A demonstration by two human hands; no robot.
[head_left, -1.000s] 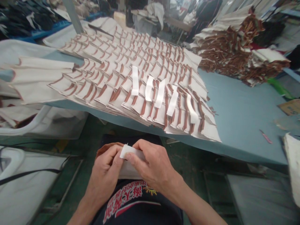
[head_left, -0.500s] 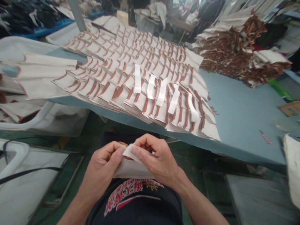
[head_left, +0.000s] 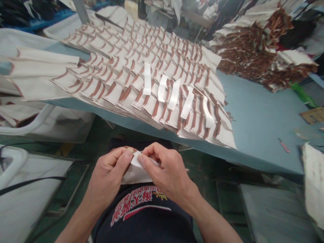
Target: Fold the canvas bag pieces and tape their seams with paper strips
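My left hand and my right hand meet over my lap, both pinched on a small white fabric piece. The thumbs and forefingers grip its upper corner, where a thin white strip peels up. On the blue table ahead lie overlapping rows of white fabric pieces with brown edging. Several white strips rest on the nearest row.
A tall heap of brown-edged pieces stands at the back right. A small pink tool lies on the table's right side. White bins sit at the left, and a white cloth stack at the right edge.
Both hands have risen slightly and drawn closer to my body. The fingers have worked the corner of the white piece, and the view has tilted a little.
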